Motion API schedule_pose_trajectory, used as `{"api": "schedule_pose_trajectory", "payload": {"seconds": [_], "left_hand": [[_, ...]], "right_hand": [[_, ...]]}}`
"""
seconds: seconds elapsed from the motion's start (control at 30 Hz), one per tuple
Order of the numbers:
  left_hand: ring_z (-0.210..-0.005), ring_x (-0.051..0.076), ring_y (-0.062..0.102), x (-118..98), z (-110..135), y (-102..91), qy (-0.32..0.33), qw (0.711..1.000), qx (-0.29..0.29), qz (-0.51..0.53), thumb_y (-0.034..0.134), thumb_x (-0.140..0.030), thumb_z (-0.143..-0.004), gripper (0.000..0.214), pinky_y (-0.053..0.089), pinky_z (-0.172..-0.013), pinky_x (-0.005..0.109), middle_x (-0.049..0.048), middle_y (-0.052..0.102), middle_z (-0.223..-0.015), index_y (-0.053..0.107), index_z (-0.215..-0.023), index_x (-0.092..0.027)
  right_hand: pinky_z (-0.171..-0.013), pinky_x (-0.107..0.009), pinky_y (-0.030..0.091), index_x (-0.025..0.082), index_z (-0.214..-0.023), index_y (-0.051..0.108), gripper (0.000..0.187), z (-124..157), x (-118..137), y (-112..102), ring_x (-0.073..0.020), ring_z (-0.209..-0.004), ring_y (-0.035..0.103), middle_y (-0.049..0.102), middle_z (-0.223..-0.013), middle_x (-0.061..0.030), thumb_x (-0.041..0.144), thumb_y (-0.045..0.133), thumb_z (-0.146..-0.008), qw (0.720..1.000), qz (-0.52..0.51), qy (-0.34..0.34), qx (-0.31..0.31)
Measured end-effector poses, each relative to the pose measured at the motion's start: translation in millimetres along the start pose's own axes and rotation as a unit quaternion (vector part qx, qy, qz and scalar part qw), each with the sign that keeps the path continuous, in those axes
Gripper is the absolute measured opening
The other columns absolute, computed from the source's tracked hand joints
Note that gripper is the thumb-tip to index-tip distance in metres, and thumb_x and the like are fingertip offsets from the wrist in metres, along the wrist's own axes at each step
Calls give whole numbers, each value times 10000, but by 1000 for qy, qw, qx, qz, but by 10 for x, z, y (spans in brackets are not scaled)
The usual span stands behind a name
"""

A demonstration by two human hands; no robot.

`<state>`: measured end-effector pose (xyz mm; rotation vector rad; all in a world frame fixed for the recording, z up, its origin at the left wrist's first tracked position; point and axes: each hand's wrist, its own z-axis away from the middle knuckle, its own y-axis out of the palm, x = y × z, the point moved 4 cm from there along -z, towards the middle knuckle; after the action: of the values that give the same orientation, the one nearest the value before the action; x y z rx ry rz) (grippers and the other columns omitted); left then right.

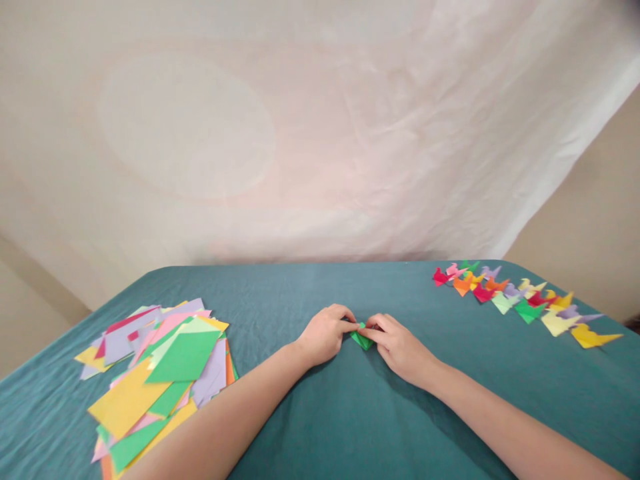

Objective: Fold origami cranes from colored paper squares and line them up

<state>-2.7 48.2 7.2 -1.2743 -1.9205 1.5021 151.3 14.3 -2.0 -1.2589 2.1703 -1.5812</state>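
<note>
A small piece of folded green paper (362, 341) is between my two hands, near the middle of the table. My left hand (329, 335) pinches its left upper side, with thumb and fingers close together. From the right, my right hand (399, 347) grips the other side, its fingertips pressed on the paper near the top. Creases and layers show on the lower part of the paper. My fingertips cover its upper edges, so its full shape is partly hidden.
Loose coloured paper sheets (185, 357) lie in an overlapping heap at the left, partly behind my left forearm. Rows of small folded paper birds (529, 311) stand at the right. A teal cloth (320, 427) covers the table, and a pale sheet (320, 133) hangs behind it.
</note>
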Motion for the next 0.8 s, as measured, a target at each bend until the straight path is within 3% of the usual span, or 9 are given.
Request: {"api": "schedule_pose_trajectory", "payload": {"seconds": [0.2, 0.47, 0.8], "left_hand": [[-947, 169, 522, 22, -5, -6, -11, 1000, 5, 21, 442, -27, -789, 397, 422, -852, 313, 48, 584, -1016, 637, -1062, -238], [-934, 173, 519, -35, -18, -32, 15, 999, 33, -27, 462, -86, -829, 332, 410, -830, 304, 50, 567, -1026, 614, -1078, -242], [-957, 179, 508, -72, -27, -69, 10, 995, 69, -66, 467, -103, -837, 352, 398, -848, 311, 42, 548, -1052, 577, -1132, -262]], "right_hand": [[-771, -322, 446, 242, -1163, 559, 410, -20, 50, -44, -181, -880, 495, 527, -961, -68, 43, 354, -869, 1000, 5, -4, 27], [-779, -312, 419, 223, -1113, 584, 300, -21, 55, -43, -187, -879, 488, 536, -951, -71, 172, 357, -924, 999, -2, 4, 41], [-820, -326, 382, 206, -1180, 536, 349, -45, 151, -95, -202, -938, 443, 499, -983, -82, 149, 299, -930, 990, 14, 52, 133]]}}
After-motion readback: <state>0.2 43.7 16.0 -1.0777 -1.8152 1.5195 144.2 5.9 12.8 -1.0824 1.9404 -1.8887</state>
